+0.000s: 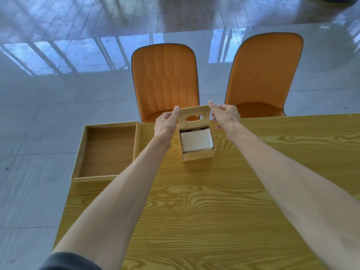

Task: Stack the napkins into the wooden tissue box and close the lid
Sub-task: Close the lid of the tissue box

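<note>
The wooden tissue box (198, 155) stands near the far edge of the table, with a stack of white napkins (196, 141) inside it. Its lid (191, 113), a wooden panel with an oval hole, is raised and tilted over the box's far side. My left hand (166, 123) grips the lid's left edge. My right hand (226, 114) grips its right edge. The napkins show through the box's open top in front of the lid.
A shallow wooden tray (106, 151) lies at the table's far left corner, left of the box. The yellow wood-grain table (204, 211) ends close behind the box. Two orange chairs (165, 80) (263, 75) stand beyond it on a glossy tiled floor.
</note>
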A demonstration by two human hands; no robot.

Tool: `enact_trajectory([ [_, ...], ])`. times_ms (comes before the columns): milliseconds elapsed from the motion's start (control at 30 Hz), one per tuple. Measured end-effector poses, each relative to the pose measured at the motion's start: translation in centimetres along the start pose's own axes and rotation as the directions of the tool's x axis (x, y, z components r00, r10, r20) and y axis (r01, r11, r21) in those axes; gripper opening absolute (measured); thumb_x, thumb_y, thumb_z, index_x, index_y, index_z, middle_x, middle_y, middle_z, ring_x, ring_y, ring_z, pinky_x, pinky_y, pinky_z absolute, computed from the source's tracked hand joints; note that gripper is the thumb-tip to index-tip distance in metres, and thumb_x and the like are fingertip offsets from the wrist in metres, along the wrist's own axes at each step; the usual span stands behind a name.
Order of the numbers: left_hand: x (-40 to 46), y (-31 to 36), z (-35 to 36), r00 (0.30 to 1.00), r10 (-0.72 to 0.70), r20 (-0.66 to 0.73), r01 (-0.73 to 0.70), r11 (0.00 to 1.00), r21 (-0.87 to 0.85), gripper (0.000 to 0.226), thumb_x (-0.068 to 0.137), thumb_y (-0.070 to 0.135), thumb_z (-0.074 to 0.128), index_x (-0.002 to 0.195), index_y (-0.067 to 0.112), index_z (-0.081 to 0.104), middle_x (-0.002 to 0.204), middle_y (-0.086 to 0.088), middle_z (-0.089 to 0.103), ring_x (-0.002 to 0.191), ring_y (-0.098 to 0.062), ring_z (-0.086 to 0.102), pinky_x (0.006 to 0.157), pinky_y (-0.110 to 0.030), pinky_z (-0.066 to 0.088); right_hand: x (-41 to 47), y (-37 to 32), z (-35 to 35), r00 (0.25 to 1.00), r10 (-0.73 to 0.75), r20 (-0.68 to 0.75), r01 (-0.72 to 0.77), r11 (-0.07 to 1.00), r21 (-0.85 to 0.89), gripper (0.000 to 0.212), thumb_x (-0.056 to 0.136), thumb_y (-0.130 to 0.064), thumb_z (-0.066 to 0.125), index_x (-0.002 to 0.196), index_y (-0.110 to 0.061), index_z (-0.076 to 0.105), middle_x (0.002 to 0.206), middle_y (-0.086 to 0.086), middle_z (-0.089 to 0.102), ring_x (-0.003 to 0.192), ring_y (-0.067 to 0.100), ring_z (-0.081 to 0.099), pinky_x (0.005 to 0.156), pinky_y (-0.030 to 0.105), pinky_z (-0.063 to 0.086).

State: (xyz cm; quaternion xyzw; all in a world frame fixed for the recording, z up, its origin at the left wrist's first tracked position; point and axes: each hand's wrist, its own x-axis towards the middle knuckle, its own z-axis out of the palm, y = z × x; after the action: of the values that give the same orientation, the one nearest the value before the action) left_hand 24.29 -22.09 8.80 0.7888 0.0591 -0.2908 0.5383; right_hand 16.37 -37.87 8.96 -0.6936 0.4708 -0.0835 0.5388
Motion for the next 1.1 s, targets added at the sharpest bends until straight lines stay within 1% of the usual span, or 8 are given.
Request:
enact_trajectory([
  [133, 0.0, 0.5, 0.3, 1.000, -0.027, -0.015, 0.026, 0.999, -0.040, 0.049, 0.092, 0.058, 0.053, 0.122, 0.020, 0.058, 0.113, -0.003, 0.068, 0.105, -0.021, 0.063, 0.087, -0.038, 0.046, 0.2, -0.3, 0.3, 0.999, 0.007, -0.042, -0.007, 1.000, 0.010, 0.035, 0.089, -0.052, 0.064, 0.093, -0.017, 0.070, 0.100, 0.004, 0.073, 0.090, 0.021, 0.071, 0.083, 0.041, 0.060],
  [233, -0.1, 0.8, 0.5, 0.999, -0.041, -0.035, 0.040, 0.998, -0.053, 0.042, 0.092, 0.056, 0.055, 0.114, 0.020, 0.057, 0.108, -0.003, 0.068, 0.099, -0.021, 0.065, 0.081, -0.036, 0.044, 0.3, -0.4, 0.3, 0.999, 0.037, -0.040, -0.035, 0.999, 0.040, 0.028, 0.088, -0.046, 0.067, 0.073, -0.023, 0.061, 0.099, 0.007, 0.073, 0.095, 0.024, 0.071, 0.087, 0.043, 0.059],
  [333, -0.3, 0.5, 0.3, 0.998, -0.037, -0.043, 0.036, 0.999, -0.038, 0.034, 0.093, 0.052, 0.058, 0.111, 0.022, 0.057, 0.113, -0.004, 0.068, 0.101, -0.021, 0.065, 0.080, -0.036, 0.043, 0.2, -0.2, -0.2, 0.998, 0.064, -0.006, -0.063, 0.996, 0.059, 0.031, 0.086, -0.043, 0.070, 0.090, -0.013, 0.067, 0.113, 0.009, 0.072, 0.106, 0.025, 0.067, 0.095, 0.044, 0.055],
  [400, -0.5, 0.1, 0.1, 0.999, -0.034, -0.040, 0.033, 0.999, -0.029, 0.030, 0.093, 0.049, 0.060, 0.110, 0.024, 0.057, 0.118, -0.003, 0.067, 0.105, -0.021, 0.064, 0.082, -0.035, 0.044, 0.0, 0.3, -0.5, 0.997, 0.066, 0.032, -0.068, 0.995, 0.070, 0.025, 0.085, -0.044, 0.071, 0.093, -0.020, 0.068, 0.119, 0.005, 0.069, 0.113, 0.022, 0.063, 0.099, 0.043, 0.052],
  [533, -1.6, -1.4, -0.2, 1.000, -0.022, -0.002, 0.022, 0.999, -0.023, 0.025, 0.090, 0.049, 0.063, 0.104, 0.030, 0.058, 0.130, -0.002, 0.061, 0.117, -0.022, 0.058, 0.096, -0.040, 0.046, -1.2, 1.9, -1.3, 0.987, 0.068, 0.143, -0.083, 0.991, 0.106, 0.034, 0.090, -0.040, 0.068, 0.113, -0.016, 0.068, 0.121, 0.001, 0.065, 0.111, 0.019, 0.061, 0.092, 0.038, 0.055],
  [767, -4.0, -5.4, -0.6, 0.998, -0.030, 0.048, 0.032, 0.999, -0.034, 0.043, 0.088, 0.041, 0.071, 0.123, 0.020, 0.060, 0.116, -0.002, 0.061, 0.105, -0.018, 0.057, 0.091, -0.036, 0.046, -3.2, 6.0, -2.2, 0.960, 0.050, 0.274, -0.087, 0.988, 0.124, 0.028, 0.093, -0.029, 0.066, 0.120, -0.020, 0.064, 0.123, 0.002, 0.064, 0.109, 0.017, 0.063, 0.084, 0.036, 0.059],
  [900, -4.6, -7.6, -0.4, 0.995, -0.082, 0.063, 0.082, 0.997, -0.008, 0.046, 0.087, 0.038, 0.072, 0.127, 0.019, 0.057, 0.116, -0.002, 0.061, 0.105, -0.019, 0.058, 0.094, -0.038, 0.048, -3.7, 7.8, -2.2, 0.959, 0.072, 0.274, -0.100, 0.991, 0.090, 0.039, 0.091, -0.025, 0.070, 0.128, -0.018, 0.059, 0.119, 0.004, 0.064, 0.097, 0.013, 0.064, 0.086, 0.038, 0.059],
  [1100, -4.4, -8.9, 0.2, 0.993, -0.105, 0.058, 0.107, 0.994, -0.021, 0.043, 0.088, 0.036, 0.072, 0.126, 0.022, 0.056, 0.119, -0.005, 0.066, 0.109, -0.022, 0.063, 0.100, -0.045, 0.050, -3.8, 9.4, -1.9, 0.965, 0.075, 0.252, -0.105, 0.989, 0.108, 0.044, 0.089, -0.026, 0.072, 0.130, -0.015, 0.059, 0.116, 0.006, 0.067, 0.108, 0.018, 0.064, 0.085, 0.040, 0.060],
])
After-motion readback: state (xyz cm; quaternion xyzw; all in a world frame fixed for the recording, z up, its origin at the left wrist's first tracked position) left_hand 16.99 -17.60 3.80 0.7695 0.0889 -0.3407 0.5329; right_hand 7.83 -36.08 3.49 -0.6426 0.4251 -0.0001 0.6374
